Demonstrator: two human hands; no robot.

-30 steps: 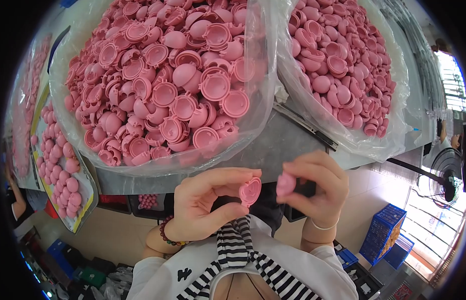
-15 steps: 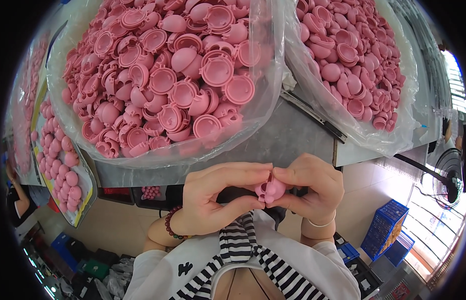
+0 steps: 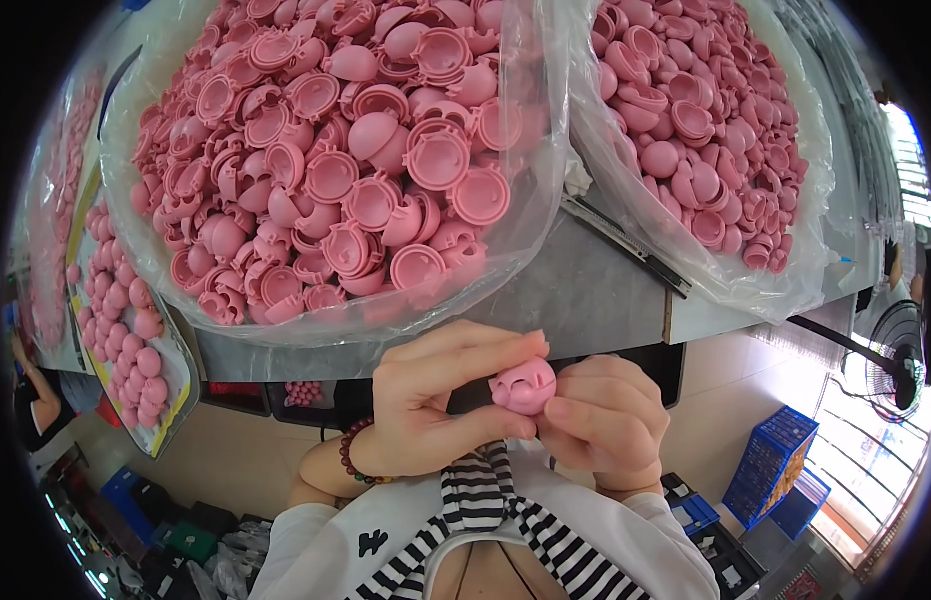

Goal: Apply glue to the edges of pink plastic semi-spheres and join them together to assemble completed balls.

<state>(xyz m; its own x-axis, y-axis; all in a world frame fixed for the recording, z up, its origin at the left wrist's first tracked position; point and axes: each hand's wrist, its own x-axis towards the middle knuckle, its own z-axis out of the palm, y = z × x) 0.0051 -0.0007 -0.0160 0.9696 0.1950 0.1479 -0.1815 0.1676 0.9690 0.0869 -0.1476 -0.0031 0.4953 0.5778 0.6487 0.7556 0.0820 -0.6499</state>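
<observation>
Two clear plastic bags sit on the grey table (image 3: 585,290). The left bag (image 3: 545,200) is heaped with pink half-shells (image 3: 335,170), many lying hollow side up and showing ringed rims. The right bag (image 3: 815,250) holds more pink shells (image 3: 705,110), mostly dome side up. A black strip-like tool (image 3: 625,240) lies on the table between the two bags. At the far left, a tray with a yellow edge (image 3: 175,410) carries closed pink balls (image 3: 125,330). A small dark bin (image 3: 305,395) under the table edge holds a few more pink pieces.

The assembled pink ball (image 3: 523,386) is held below the table's near edge, close to the person's chest and between both hands. It is round, with no clear long axis; small moulded bumps and a face-like relief point up toward the camera.

The left hand (image 3: 435,410) has thumb and fingers curled narrowly about the ball's left side, touching it. The right hand (image 3: 605,420) is closed into a loose fist, its thumb and forefinger pressed to the ball's right side.

A blue crate (image 3: 775,460) stands on the floor at lower right, near a floor fan (image 3: 895,360). No labels can be made out.
</observation>
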